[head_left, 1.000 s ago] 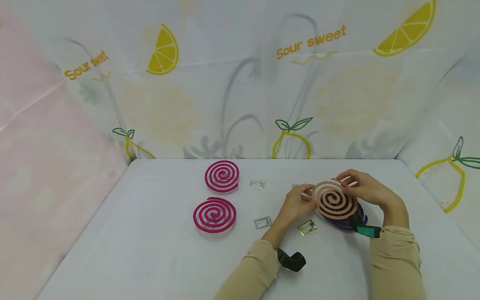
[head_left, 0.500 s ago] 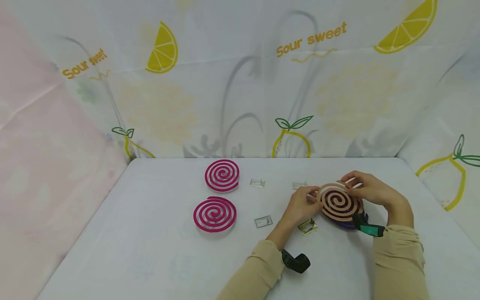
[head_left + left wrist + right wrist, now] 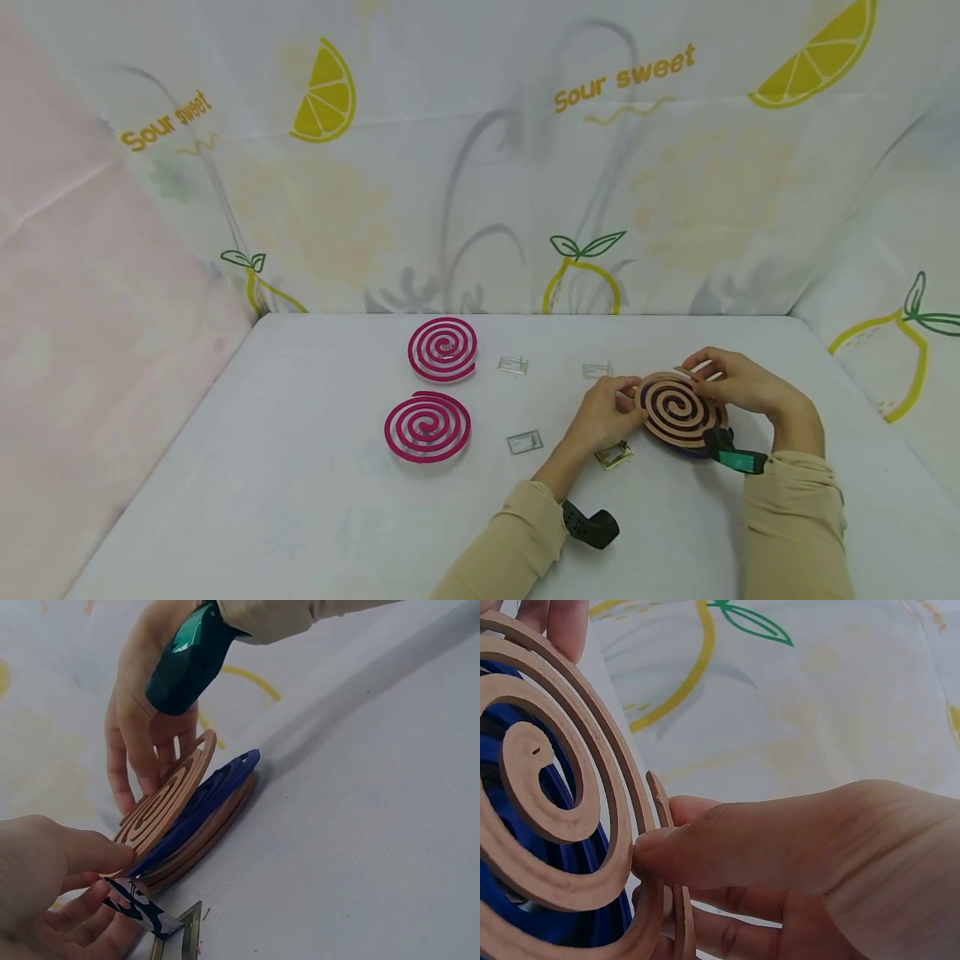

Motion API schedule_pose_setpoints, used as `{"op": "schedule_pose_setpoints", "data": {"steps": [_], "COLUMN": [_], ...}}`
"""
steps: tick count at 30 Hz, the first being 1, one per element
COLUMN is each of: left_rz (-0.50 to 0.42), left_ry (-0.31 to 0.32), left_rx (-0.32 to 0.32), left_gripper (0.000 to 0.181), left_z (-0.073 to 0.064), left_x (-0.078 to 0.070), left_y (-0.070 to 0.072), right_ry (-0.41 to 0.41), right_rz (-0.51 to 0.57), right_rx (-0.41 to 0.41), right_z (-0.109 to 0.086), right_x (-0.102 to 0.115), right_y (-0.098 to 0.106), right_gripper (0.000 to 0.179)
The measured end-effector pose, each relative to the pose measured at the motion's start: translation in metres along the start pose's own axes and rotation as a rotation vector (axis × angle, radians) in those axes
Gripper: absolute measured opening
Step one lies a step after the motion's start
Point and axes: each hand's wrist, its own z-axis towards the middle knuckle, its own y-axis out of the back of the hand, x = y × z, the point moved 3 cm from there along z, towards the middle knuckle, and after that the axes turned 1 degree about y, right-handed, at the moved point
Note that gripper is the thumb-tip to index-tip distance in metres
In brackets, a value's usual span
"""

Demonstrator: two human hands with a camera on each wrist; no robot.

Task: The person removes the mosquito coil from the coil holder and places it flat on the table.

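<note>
A: What do the hands hold?
B: One flat tan spiral coil (image 3: 678, 407) with a matte surface, over the right part of the white cloth-covered counter (image 3: 285, 500). The left hand (image 3: 604, 411) pinches its left rim, and the right hand (image 3: 738, 382) pinches the far right rim between thumb and fingers.
A: What lies beneath it?
B: A glossy dark blue spiral coil (image 3: 187, 825), which in turn lies on a brown spiral coil (image 3: 206, 838). The tan one sits tilted above the blue. I cannot tell whether their rims touch.
A: How does that differ from a second ago?
B: The tan coil has shifted right and a little nearer, so in the head view it hides more of the blue one. Both hands have gone with it, and the left now covers part of the small gold rectangular metal frame (image 3: 615, 456).
A: And the rest?
B: Unmoved. Two bright pink spiral coils (image 3: 428, 425) lie to the left, one beyond the other, well apart from the hands. Three small silver rectangular frames (image 3: 524, 442) lie between them and the stack.
</note>
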Motion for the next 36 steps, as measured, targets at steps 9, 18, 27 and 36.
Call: {"op": "schedule_pose_setpoints", "data": {"steps": [9,18,27,36], "left_rz": [0.010,0.031,0.095,0.134], "left_ry": [-0.011,-0.018,-0.048,-0.066], "left_rx": [0.024,0.040,0.024,0.009], "left_gripper": [0.046,0.045,0.043,0.042], "left_z": [0.001,0.000,0.001,0.000], "left_x": [-0.001,-0.001,0.000,-0.001], "left_y": [-0.002,-0.004,-0.006,-0.007], "right_ry": [-0.011,-0.029,-0.020,-0.026], "right_rz": [-0.004,0.012,-0.008,-0.021], "right_rx": [-0.003,0.006,-0.002,-0.010], "right_z": [0.001,0.001,0.000,0.000], "right_x": [-0.003,-0.007,-0.007,-0.011], "right_y": [-0.001,-0.002,-0.002,-0.002], "right_gripper": [0.035,0.032,0.032,0.032]}}
